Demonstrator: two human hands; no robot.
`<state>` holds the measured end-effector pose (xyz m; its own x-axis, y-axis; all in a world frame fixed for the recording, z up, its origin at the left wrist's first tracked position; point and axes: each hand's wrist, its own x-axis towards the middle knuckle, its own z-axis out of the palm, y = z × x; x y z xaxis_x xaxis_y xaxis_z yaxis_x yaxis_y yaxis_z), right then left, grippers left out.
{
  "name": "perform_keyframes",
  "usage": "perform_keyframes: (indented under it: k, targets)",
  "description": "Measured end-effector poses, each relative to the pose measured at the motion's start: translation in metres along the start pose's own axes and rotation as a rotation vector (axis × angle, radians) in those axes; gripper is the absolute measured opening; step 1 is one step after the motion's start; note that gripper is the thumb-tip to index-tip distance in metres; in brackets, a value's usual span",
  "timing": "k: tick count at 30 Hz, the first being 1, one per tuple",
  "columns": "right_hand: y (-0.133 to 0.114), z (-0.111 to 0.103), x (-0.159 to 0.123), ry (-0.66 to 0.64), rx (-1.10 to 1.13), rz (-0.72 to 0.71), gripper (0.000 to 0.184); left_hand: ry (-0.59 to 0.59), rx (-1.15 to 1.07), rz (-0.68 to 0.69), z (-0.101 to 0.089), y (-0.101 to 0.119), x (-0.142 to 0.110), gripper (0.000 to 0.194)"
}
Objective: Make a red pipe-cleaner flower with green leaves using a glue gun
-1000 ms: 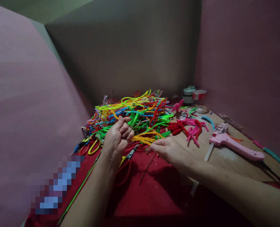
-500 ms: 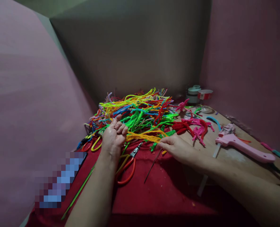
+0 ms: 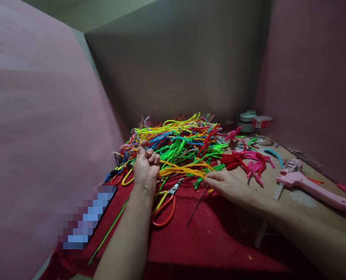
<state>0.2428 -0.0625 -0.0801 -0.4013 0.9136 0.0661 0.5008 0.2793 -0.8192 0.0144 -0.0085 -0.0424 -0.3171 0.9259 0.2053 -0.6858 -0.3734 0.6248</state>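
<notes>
Orange pipe cleaners (image 3: pixel 184 170) stretch between my two hands in the head view. My left hand (image 3: pixel 147 165) is closed around their left end, fingers curled and the thumb side up. With fingers pinched together, my right hand (image 3: pixel 223 184) grips their right end. Behind them rises a heap of pipe cleaners (image 3: pixel 175 146) in green, yellow, blue, red and other colours. Below the strands, scissors (image 3: pixel 169 204) with one red and one yellow handle lie on the red cloth (image 3: pixel 196 245). A thin dark stick (image 3: pixel 194 212) lies under my right hand.
A pink glue gun (image 3: pixel 315 188) rests on the board at right, a glue stick projecting from it. Pink and red pipe-cleaner pieces (image 3: pixel 250 161) lie nearby. A tape roll (image 3: pixel 262 121) and a jar (image 3: pixel 247 119) stand behind. At left are a blurred-out phone (image 3: pixel 89 223) and green stems (image 3: pixel 110 229).
The whole view has shifted, so everything sits a little further right and slightly lower. Both hands keep hold of the orange pipe cleaners, whose strands now look more spread apart.
</notes>
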Motion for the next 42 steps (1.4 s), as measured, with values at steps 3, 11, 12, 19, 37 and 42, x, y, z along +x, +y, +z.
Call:
perform_keyframes:
  k: [3, 11, 12, 19, 37, 42]
  targets:
    - [-0.001, -0.002, -0.001, 0.056, -0.044, -0.028, 0.035, 0.01, -0.02, 0.002, -0.004, 0.003, 0.006, 0.027]
    - [0.002, -0.004, 0.001, 0.025, -0.118, -0.033, 0.032, 0.041, 0.002, 0.072, -0.004, 0.008, 0.007, 0.025]
    - [0.003, -0.005, 0.002, 0.009, -0.119, -0.025, 0.032, 0.047, 0.011, 0.084, -0.004, 0.008, 0.007, 0.024]
    - [0.008, -0.009, 0.005, -0.099, 0.045, 0.122, 0.033, 0.072, 0.053, 0.106, -0.004, 0.011, 0.008, 0.027]
    - [0.0, -0.029, 0.004, 0.014, -0.193, 0.039, 0.029, 0.107, 0.244, 0.12, -0.006, 0.024, 0.012, 0.023]
    - [0.002, -0.039, 0.006, 0.044, -0.237, 0.014, 0.028, 0.091, 0.279, 0.044, -0.012, 0.021, 0.016, 0.022]
